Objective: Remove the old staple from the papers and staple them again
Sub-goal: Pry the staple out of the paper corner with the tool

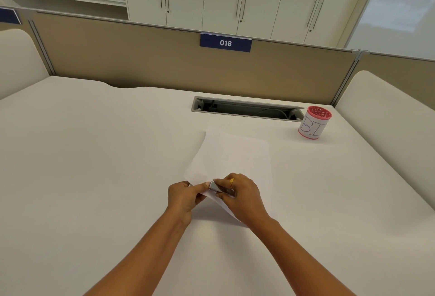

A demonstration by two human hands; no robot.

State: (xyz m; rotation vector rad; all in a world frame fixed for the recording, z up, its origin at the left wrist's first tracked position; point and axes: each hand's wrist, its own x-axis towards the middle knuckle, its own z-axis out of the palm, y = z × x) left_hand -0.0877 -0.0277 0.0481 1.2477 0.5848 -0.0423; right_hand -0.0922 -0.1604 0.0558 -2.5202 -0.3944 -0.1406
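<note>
Right hand (242, 194): curled round a small silvery metal tool (220, 188), whose nose sits at the near corner of the papers (233, 154).
Left hand (184, 198): pinches that same corner, fingertips against the tool's tip.
Papers: thin white sheets on the desk (94, 154) in front of the person, with the near corner lifted and bent.
Staple: too small to make out.
Risk: the thin corner would likely tear if the tool pries sideways. The sheets could slip out of line if the pinch loosens. A fingertip lies close to the tool's nose.
Materials: the tool is hard, glossy and wedge-shaped, the paper limp and matte, the desk smooth and pale.
Beyond: a pink-rimmed cylindrical cup (314, 122) stands well apart.
</note>
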